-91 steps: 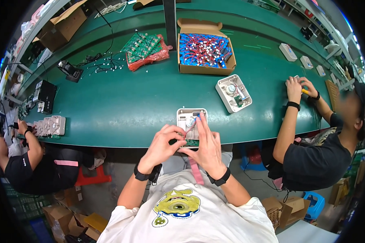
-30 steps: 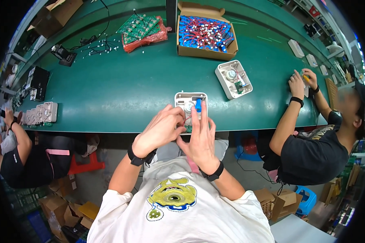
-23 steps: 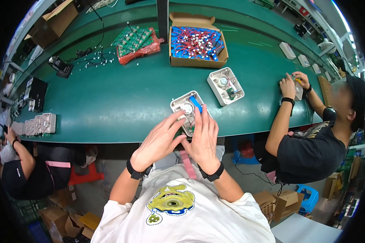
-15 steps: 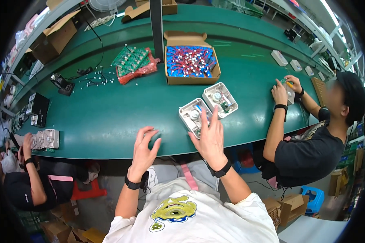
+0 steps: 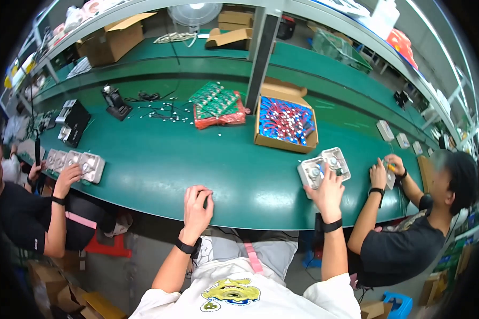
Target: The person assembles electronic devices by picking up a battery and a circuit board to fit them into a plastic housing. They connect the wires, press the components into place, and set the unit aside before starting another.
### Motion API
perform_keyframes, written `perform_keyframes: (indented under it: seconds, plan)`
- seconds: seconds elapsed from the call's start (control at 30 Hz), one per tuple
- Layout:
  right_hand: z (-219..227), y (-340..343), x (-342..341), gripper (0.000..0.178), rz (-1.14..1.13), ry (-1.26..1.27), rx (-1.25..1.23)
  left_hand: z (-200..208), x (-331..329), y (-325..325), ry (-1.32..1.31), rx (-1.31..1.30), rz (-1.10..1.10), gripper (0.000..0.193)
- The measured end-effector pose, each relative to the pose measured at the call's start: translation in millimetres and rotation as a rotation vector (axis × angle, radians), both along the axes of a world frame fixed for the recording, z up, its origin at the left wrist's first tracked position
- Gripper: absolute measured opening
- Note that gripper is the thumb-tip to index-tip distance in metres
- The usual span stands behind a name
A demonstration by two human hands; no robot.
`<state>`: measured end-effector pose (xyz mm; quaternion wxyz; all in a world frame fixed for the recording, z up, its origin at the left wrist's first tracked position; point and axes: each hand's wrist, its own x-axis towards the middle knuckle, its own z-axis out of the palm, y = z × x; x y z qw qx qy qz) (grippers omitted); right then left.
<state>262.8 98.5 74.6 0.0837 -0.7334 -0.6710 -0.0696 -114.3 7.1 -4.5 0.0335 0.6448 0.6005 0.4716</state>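
Two open white plastic housings, each with a round speaker-like part inside, stand side by side on the green bench: a near housing [image 5: 310,171] and a far housing [image 5: 337,161]. Over them reaches my right hand [image 5: 327,194], its thumb at the near housing's front side and its fingers extending over the rims. It appears to grip the near housing; the fingers hide part of both interiors. At the bench's front edge, my left hand [image 5: 198,206] is loosely curled, a gap showing between thumb and fingers, with nothing seen in it.
Beyond the housings is a cardboard box [image 5: 286,142] of blue parts with red wires. Green circuit boards [image 5: 215,100] lie on red wrap [image 5: 221,121], near loose wired pieces. A metal post [image 5: 262,58] rises behind. Co-workers sit left [image 5: 24,218] and right [image 5: 415,228], handling similar housings.
My view has turned left. The two housings have shifted right along the bench with my right hand and sit closer together. My left hand's fingers have curled in.
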Motion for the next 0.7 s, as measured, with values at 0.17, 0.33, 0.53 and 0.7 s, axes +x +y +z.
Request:
perform_keyframes:
  seconds: [0.17, 0.33, 0.53, 0.7]
  plan:
    - [-10.3, 41.4, 46.0, 0.114, -0.065, 0.001, -0.064, 1.1, -14.2, -22.1, 0.018, 0.051, 0.083, 0.013]
    - [-13.8, 50.0, 93.2, 0.112, -0.108, 0.006, -0.037, -0.3, -4.9, -36.3, 0.011, 0.072, 0.021, 0.012]
    - [0.2, -27.6, 52.4, 0.089, 0.03, 0.015, 0.185, -2.4, -0.6, -67.3, -0.003, 0.048, -0.096, 0.014]
    - [6.6, -95.2, -14.5, 0.072, 0.398, 0.258, 0.016, 32.8, 9.7, -81.4, -0.1, 0.059, -0.215, 0.015]
